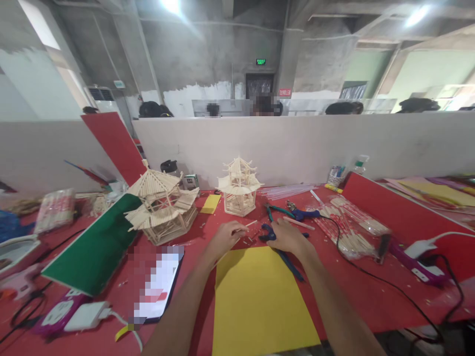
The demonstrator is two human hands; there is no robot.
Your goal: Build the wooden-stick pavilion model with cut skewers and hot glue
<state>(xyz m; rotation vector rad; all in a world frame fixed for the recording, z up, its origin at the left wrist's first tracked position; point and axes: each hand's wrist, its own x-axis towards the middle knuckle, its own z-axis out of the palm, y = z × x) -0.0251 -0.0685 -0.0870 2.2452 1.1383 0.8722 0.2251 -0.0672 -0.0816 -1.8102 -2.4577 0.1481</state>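
Pale wood: a thin stick (pixel 248 225) is pinched in the left hand (pixel 226 238), its free end aimed towards the blue-handled cutters (pixel 266 231) that the right hand (pixel 288 238) grasps, both just beyond the yellow paper (pixel 260 296) on the red surface (pixel 371 291).

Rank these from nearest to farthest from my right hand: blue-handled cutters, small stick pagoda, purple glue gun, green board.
1. Blue-handled cutters, under the right hand.
2. Small stick pagoda, behind, leftward.
3. Purple glue gun, far right.
4. Green board, far left.
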